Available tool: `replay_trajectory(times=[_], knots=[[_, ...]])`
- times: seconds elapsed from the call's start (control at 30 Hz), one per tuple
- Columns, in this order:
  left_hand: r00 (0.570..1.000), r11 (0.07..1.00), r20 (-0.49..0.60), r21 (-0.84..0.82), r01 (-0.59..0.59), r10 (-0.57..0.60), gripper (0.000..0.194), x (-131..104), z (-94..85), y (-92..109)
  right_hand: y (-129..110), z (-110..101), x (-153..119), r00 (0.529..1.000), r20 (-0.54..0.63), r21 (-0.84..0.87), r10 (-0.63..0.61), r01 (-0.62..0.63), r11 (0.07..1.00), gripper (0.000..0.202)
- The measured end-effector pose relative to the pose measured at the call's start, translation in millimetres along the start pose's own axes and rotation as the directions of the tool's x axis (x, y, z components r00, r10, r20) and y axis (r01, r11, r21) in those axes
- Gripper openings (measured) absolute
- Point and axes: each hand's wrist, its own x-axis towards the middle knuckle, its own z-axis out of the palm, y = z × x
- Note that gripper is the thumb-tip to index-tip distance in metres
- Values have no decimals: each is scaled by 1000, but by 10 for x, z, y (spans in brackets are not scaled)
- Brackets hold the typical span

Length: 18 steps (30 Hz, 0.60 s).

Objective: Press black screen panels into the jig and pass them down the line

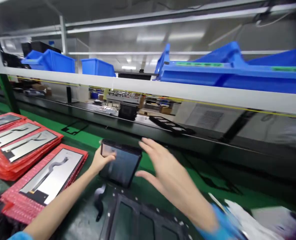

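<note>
My left hand (pixel 101 160) grips the left edge of a dark, glossy display panel (pixel 124 165), thumb on its face. The panel is held tilted up above the bench. Just right of it, my right hand (pixel 160 163) is open, fingers stretched toward the panel's right edge with a small gap between. Below the panel lies a black frame (pixel 135 216) with rectangular openings and small light dots along its rim. A dark, curved flex cable (pixel 99 201) lies on the bench left of that frame.
Display panels with ribbon cables lie on red bubble-wrap stacks (pixel 45 186) at left. A white shelf rail (pixel 137 83) crosses overhead, bearing blue bins (pixel 198 71). Behind the bench, a ledge carries a black tray (pixel 171 125). White wrapping (pixel 248 216) lies at lower right.
</note>
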Motion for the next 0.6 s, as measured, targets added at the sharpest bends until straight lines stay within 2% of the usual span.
replay_trajectory(times=[0.03,0.1,0.17,0.2,0.27,0.33,0.4,0.47,0.5,0.53,0.57,0.6], knots=[[999,1000,46,10,-17,16,35,-13,-9,0,-121,80,303,993,89,35,-73,70,997,73],[984,998,173,43,-45,37,36,3,-134,10,-319,275,836,927,339,111,-163,132,985,78],[946,992,323,106,-69,31,38,130,-408,16,-439,456,1214,844,507,156,-178,113,981,57],[923,985,385,155,-77,11,37,244,-591,11,-471,520,1334,824,537,172,-179,101,980,41],[896,955,439,288,-76,-61,33,548,-998,-30,-494,576,1449,824,531,208,-198,100,973,18],[918,888,365,458,-32,-155,31,886,-1387,-128,-470,551,1453,825,524,237,-211,96,967,10],[950,770,200,636,61,-241,35,1169,-1697,-288,-383,486,1400,817,529,286,-230,84,955,6],[955,611,16,772,176,-296,38,1359,-1918,-480,-207,426,1294,813,551,355,-191,-21,935,9],[947,529,-64,817,231,-313,39,1422,-2002,-575,-85,407,1212,816,564,391,-123,-133,911,16],[935,452,-133,848,279,-328,40,1473,-2072,-661,52,395,1102,825,565,411,2,-283,867,27],[921,381,-190,867,320,-340,39,1517,-2126,-736,195,388,960,810,562,426,167,-457,781,41],[906,320,-235,879,353,-353,39,1561,-2163,-801,331,383,783,769,536,453,347,-609,650,52]])
